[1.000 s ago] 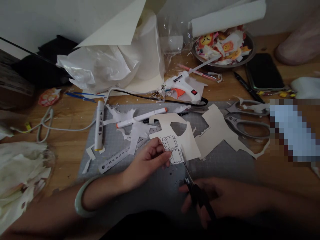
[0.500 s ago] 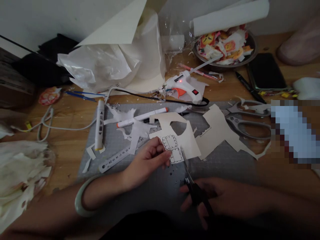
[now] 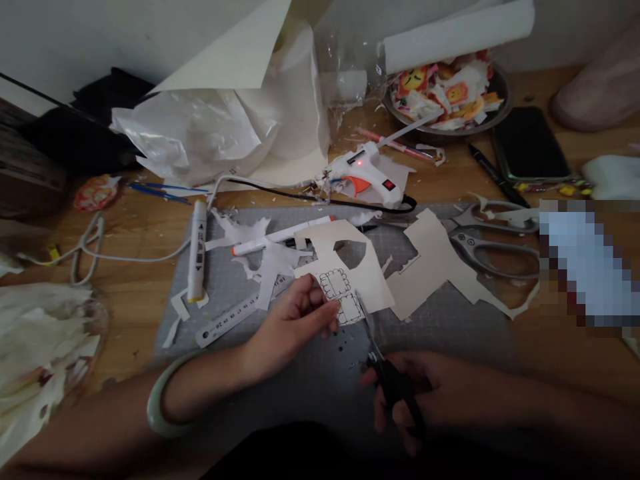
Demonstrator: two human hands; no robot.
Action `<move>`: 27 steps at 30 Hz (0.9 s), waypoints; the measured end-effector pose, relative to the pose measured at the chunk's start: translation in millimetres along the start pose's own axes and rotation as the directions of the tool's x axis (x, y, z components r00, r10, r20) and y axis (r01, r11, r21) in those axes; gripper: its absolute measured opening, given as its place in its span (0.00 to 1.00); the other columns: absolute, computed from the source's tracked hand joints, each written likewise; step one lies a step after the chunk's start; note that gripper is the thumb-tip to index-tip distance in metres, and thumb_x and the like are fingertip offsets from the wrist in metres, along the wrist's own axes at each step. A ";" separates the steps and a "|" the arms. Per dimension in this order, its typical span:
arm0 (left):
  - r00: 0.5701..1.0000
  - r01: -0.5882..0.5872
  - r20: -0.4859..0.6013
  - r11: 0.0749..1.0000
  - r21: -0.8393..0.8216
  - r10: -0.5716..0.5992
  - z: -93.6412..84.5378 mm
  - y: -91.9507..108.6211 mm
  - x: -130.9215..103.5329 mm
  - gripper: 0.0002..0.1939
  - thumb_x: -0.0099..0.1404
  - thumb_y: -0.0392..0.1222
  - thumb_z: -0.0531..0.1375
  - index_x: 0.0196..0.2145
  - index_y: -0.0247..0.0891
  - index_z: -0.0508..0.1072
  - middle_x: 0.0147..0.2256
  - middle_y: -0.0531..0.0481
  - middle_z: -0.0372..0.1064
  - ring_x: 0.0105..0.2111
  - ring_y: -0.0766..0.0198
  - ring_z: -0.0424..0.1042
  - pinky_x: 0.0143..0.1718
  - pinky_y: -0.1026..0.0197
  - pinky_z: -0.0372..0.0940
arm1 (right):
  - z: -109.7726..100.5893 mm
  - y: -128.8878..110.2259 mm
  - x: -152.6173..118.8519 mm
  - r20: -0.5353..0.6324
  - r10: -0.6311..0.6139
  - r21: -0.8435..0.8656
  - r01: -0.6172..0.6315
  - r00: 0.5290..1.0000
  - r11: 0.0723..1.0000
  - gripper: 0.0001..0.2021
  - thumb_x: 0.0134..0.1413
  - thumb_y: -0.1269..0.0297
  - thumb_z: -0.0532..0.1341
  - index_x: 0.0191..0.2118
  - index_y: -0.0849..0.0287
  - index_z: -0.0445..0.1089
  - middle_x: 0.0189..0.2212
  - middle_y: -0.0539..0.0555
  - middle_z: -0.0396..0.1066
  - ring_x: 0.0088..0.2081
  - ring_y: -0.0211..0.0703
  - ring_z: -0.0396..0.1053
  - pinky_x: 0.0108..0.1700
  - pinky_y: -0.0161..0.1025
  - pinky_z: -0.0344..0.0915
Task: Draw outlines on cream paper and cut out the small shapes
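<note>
Between thumb and fingers, my left hand (image 3: 295,317) pinches a piece of cream paper (image 3: 373,277) that has a cut-out hole and two scalloped shapes drawn in black. My right hand (image 3: 400,397) is wrapped round the black handles of small scissors (image 3: 387,377). The scissor blades point up and away from me and meet the paper beside the lower drawn shape. Whether the blades are fully closed is hard to make out. Under both hands lies a grey cutting mat (image 3: 320,373).
Paper scraps (image 3: 430,260), a ruler (image 3: 235,320), markers (image 3: 197,253) and large scissors (image 3: 493,240) lie around the mat. Behind it rests a white glue gun (image 3: 373,173) with a red light on. A metal bowl (image 3: 505,110) of scraps and a phone (image 3: 530,143) sit at the back right.
The paper has tilted slightly in my left hand, its hole looking narrower. My right hand's fingers and the scissor handles have shifted slightly. The whole view has drifted a little.
</note>
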State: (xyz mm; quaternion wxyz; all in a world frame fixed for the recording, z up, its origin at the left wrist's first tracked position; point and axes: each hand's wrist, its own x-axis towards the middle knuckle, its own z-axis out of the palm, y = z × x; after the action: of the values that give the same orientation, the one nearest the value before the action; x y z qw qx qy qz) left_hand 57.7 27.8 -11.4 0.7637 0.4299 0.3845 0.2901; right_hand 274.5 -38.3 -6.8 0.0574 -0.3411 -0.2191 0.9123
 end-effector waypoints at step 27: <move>0.952 0.178 0.232 0.978 0.109 -0.199 0.5 10.8 -2.3 0.15 0.60 0.46 0.64 0.24 0.33 0.69 0.22 0.55 0.65 0.22 0.73 0.61 0.26 0.69 0.58 | -5.6 15.6 7.6 0.047 -0.035 0.035 0.033 0.998 0.999 0.30 0.35 0.60 0.72 0.46 0.59 0.62 0.34 0.50 0.66 0.29 0.34 0.68 0.29 0.32 0.64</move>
State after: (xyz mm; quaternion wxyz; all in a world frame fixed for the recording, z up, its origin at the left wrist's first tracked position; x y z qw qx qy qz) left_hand 55.7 30.8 -1.0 0.8097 0.4561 0.3399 0.1445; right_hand 273.1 -48.4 -21.9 0.0735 -0.3144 -0.2102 0.9228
